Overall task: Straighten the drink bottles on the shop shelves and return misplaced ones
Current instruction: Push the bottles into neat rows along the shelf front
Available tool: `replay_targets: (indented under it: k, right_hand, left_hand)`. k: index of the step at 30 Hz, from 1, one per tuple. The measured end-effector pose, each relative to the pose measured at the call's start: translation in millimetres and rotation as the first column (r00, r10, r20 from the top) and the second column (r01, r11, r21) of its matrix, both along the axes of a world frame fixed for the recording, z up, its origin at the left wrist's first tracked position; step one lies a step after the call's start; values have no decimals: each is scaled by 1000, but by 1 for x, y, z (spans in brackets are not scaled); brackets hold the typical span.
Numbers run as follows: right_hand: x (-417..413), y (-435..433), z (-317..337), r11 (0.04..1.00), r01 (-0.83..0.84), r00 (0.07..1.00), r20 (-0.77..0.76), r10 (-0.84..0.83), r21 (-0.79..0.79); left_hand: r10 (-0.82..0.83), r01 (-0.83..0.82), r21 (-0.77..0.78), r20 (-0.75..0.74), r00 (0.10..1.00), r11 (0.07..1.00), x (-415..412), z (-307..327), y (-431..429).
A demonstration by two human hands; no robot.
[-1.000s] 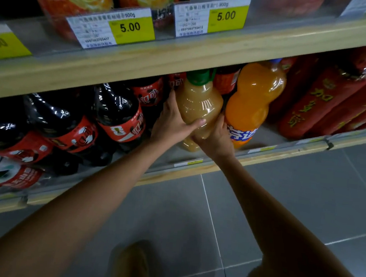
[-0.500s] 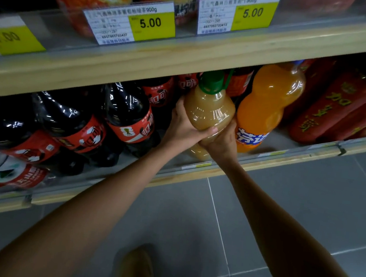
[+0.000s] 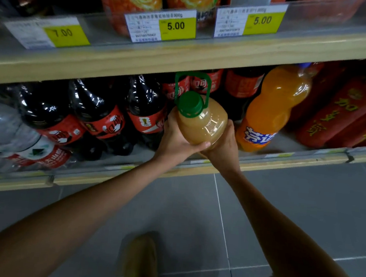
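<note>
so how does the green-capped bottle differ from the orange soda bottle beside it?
The green-capped bottle holds cloudy tan liquid; the orange soda bottle is bright orange. The green-capped one is held between the left hand and right hand, while the orange one stands free on the lower shelf. The first has a green loop handle; the second has a blue cap and a blue label. Both are clear plastic.

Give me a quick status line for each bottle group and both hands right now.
Green-capped juice bottle: capped, gripped by both hands at the lower shelf's front.
Left hand: closed on its left side.
Right hand: closed on its right side.
Orange soda bottle: upright on the shelf, capped.
Cola bottles: standing, untouched.
Red-wrapped bottles: on the shelf, untouched.
</note>
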State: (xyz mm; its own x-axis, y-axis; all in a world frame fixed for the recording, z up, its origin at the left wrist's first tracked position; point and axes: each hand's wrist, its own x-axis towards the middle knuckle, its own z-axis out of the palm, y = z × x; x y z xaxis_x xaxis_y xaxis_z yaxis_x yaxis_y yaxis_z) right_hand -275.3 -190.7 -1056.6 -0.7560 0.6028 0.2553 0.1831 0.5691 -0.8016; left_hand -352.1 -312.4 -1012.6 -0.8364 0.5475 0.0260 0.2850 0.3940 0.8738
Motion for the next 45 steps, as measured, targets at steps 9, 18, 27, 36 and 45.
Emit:
replay_targets:
  k: [9, 18, 27, 36, 45]
  right_hand:
    - [48, -7, 50, 998, -55, 993, 98, 59, -43]
    - [141, -35, 25, 983, -110, 888, 429, 163, -145]
    - [195, -58, -35, 908, -9, 787, 558, 265, -419]
    - [212, -69, -24, 851, 208, 739, 647, 186, -483]
    - [234, -86, 60, 872, 266, 568, 798, 203, -411]
  left_hand:
    - [59, -60, 1, 183, 981, 998, 39, 60, -12]
    - [24, 0, -45, 535, 844, 999, 84, 49, -41]
    - [169, -28, -215, 676, 717, 976, 126, -18, -42]
    - [199, 64, -314, 733, 650, 947, 132, -22, -19]
    - [266, 56, -372, 752, 604, 926, 150, 47, -34]
